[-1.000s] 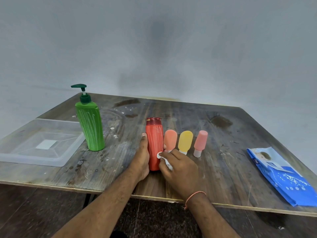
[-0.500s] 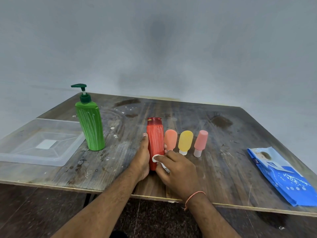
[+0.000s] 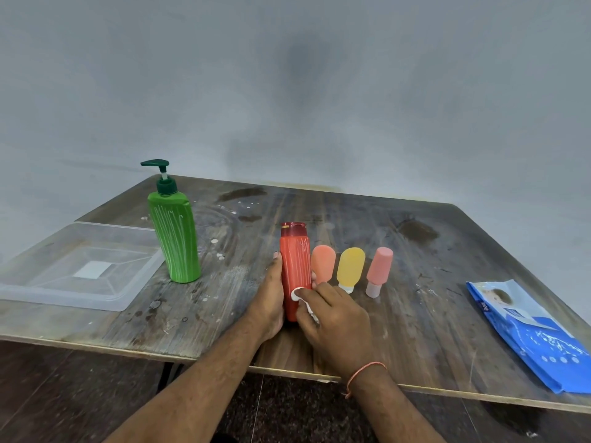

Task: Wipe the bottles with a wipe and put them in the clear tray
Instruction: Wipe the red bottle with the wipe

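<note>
1. On the table point(image 3: 415, 314), bare wood lies between the red bottle and the blue pack point(image 3: 527, 330), which sits at the right edge.
2. The tray point(image 3: 64, 298) overhangs the left edge, holding no bottle.
3. The green bottle point(image 3: 174, 238) stands just beside the tray.
4. The left hand point(image 3: 270, 302) grips the red bottle point(image 3: 294, 260), upright near the front edge.
5. The right hand point(image 3: 335, 321) pinches a wipe point(image 3: 297, 294) against its lower side.
6. Orange point(image 3: 323, 262), yellow point(image 3: 350, 266) and pink point(image 3: 379, 268) tubes stand cap-down beside it.
</note>
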Motion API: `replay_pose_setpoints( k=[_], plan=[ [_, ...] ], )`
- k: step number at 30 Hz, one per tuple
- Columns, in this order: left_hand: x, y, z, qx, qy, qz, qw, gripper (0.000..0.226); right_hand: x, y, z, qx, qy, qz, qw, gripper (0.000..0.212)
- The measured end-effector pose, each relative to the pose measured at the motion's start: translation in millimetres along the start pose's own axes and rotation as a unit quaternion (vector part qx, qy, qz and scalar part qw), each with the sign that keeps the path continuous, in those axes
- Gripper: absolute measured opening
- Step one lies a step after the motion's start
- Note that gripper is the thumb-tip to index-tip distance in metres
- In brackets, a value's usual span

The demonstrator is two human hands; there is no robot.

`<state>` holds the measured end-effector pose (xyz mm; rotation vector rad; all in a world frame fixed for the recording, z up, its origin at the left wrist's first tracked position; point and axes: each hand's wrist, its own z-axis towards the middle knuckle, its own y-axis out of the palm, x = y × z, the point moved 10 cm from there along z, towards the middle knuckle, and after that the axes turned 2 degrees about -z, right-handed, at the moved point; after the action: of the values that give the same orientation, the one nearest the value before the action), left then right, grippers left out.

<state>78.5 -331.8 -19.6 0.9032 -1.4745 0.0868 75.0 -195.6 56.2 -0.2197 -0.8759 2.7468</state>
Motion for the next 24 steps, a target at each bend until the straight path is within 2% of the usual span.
replay_pose_setpoints(
  k=[4, 9, 14, 20, 24],
  plan=[
    [1, -1, -1, -0.005, 0.001, 0.011, 1.000, 0.084, -12, 2, 1, -0.025, -0.043, -0.009, 0.999, 0.019],
    [2, 0, -2, -0.002, 0.006, 0.010, 1.000, 0.081, -6, 1, 1, -0.011, -0.019, -0.022, 1.000, 0.019],
    [0, -3, -1, 0.001, -0.003, 0.018, 1.000, 0.085, -14, 4, 0, -0.037, -0.053, -0.029, 0.997, 0.021],
    [1, -1, -2, 0.001, 0.000, 0.011, 1.000, 0.080, -8, 1, 1, -0.025, -0.028, -0.043, 0.998, 0.021],
    [0, -3, -1, 0.001, -0.002, 0.019, 1.000, 0.082, -16, 4, 1, -0.042, -0.054, -0.040, 0.997, 0.023]
  ],
)
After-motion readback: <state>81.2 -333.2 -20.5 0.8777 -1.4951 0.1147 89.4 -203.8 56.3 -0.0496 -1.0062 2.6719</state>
